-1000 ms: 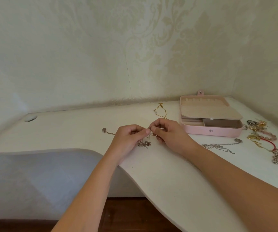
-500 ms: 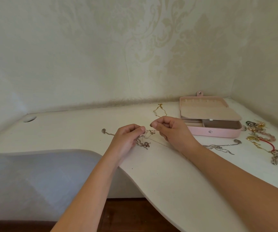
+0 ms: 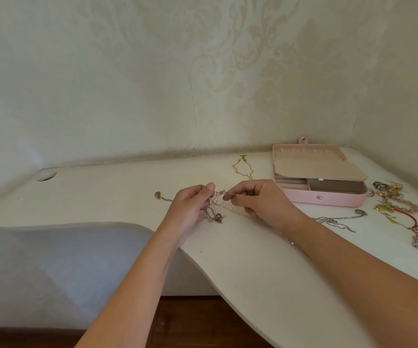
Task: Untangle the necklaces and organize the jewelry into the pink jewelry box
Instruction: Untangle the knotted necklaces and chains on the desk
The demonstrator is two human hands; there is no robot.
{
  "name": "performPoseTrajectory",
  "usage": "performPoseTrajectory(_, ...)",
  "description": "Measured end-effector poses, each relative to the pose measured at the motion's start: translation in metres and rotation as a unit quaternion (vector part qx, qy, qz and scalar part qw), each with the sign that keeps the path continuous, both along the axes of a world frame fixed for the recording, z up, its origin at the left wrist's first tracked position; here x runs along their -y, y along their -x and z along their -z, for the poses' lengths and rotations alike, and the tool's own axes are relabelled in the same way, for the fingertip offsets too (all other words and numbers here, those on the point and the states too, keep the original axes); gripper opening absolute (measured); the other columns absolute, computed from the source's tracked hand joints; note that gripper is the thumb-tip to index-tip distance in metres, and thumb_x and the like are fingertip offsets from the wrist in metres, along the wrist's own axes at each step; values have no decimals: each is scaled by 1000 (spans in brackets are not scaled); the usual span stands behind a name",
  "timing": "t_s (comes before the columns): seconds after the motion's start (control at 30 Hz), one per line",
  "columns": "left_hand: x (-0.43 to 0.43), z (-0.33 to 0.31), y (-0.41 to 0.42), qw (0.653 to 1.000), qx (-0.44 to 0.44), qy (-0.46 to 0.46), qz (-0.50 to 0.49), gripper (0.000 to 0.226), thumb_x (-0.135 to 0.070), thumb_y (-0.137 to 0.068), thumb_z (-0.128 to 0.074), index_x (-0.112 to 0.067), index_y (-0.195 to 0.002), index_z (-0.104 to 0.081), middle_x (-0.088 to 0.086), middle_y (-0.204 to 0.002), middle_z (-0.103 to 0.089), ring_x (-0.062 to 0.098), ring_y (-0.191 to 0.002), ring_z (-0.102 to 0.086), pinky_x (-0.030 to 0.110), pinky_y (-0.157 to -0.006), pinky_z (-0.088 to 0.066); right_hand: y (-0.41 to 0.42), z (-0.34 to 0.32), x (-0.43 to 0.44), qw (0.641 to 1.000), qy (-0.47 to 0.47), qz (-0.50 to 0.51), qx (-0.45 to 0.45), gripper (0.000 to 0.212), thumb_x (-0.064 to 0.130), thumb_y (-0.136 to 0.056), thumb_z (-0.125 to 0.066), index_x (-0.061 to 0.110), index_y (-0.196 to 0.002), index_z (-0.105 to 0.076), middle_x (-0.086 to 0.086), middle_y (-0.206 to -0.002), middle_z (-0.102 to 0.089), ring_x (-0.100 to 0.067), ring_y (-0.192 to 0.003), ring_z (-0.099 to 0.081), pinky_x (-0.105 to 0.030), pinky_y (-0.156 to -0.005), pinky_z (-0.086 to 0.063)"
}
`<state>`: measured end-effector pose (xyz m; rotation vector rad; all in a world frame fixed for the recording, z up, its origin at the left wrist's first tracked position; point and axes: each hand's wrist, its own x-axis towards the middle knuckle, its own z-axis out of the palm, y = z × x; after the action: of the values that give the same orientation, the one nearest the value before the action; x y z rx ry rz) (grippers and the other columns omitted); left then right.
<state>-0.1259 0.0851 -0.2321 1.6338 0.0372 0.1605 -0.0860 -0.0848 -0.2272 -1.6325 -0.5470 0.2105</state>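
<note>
Cream patterned wallpaper (image 3: 228,71) backs a white curved worktop (image 3: 102,197) set into a corner. Just above the worktop's middle, near its front edge, hangs a knot of tangled necklaces (image 3: 215,209), thin silver and rose-coloured chains with a small pendant dangling at the bottom. The left hand (image 3: 190,207) pinches the upper strands between thumb and forefinger, its other fingers curled. The right hand (image 3: 260,199) pinches the same strands from the other side, fingertips near the left hand's, so a short length of chain runs between them. A silver pendant end (image 3: 158,195) lies on the worktop just left of the left hand. Toward the back edge lies a loose gold chain (image 3: 243,167). Beside it, near the back right corner, the pink jewelry box (image 3: 328,199) stands open, beige lining showing. In front of the box lies a silver necklace (image 3: 336,219). Along the right edge sits a heap of jewelry (image 3: 394,197), with a red cord bracelet (image 3: 409,217).
</note>
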Motion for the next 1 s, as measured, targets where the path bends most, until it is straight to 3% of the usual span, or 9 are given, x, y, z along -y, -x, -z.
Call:
performPoseTrajectory(0.13,0,-1,1,1000,-6,-9,-1,32,-32,-97,-50,-14,-70,-51,-13,-49,-25,7,-46,-21,19,-46,-19,0,0,0,1000,-4,3,8,13,5,-81,-72,7,-94,-72,10,-45,-25,-5,-39,-20,-15,-41,-21)
performPoseTrajectory(0.23,0,-1,1,1000,-8,-14,1,33,-33,-97,-50,-14,-70,-53,-12,-50,-24,8,-48,-21,20,-47,-19,0,1,-1,1000,-18,-1,9,12,8,-80,-74,12,-91,-73,8,-47,-24,-7,-41,-20,-16,-41,-21)
performPoseTrajectory(0.4,1,-1,2,1000,-11,-25,-5,31,-31,-96,-53,-14,-70,-58,-16,-47,-31,3,-45,-28,17,-47,-23,3,-1,-1,1000,11,15,18,3,9,-85,-69,11,-83,-68,14,-43,-45,-4,-38,-32,-13,-39,-25)
performPoseTrajectory(0.47,1,-1,1,1000,-12,-28,-3,29,-29,-95,-55,-14,-71,-60,-15,-47,-34,2,-45,-31,18,-47,-23,4,-2,-2,999,19,17,23,5,9,-89,-65,10,-84,-65,15,-51,-57,-4,-39,-37,-12,-40,-30)
performPoseTrajectory(0.63,1,-3,2,999,14,-31,27,23,-25,-91,-58,-13,-72,-61,-4,-56,-31,11,-54,-28,17,-48,-23,1,-1,-1,999,-44,-2,-18,14,4,-93,-56,11,-81,-59,-1,-72,-65,-9,-46,-45,-18,-45,-36)
performPoseTrajectory(0.77,1,-1,1,998,24,-43,30,19,-22,-94,-57,-15,-78,-63,-7,-58,-37,8,-57,-32,18,-51,-24,0,-2,-1,994,-91,-22,-55,14,1,-94,-53,7,-82,-57,-6,-85,-68,-11,-52,-52,-20,-47,-41)
performPoseTrajectory(1.0,0,-1,1,997,22,-44,67,12,-8,-93,-57,-7,-83,-64,-8,-57,-49,6,-53,-34,14,-49,-27,-2,-3,-1,990,-107,-19,-89,11,3,-95,-52,5,-85,-55,-9,-84,-68,-11,-47,-49,-19,-42,-38)
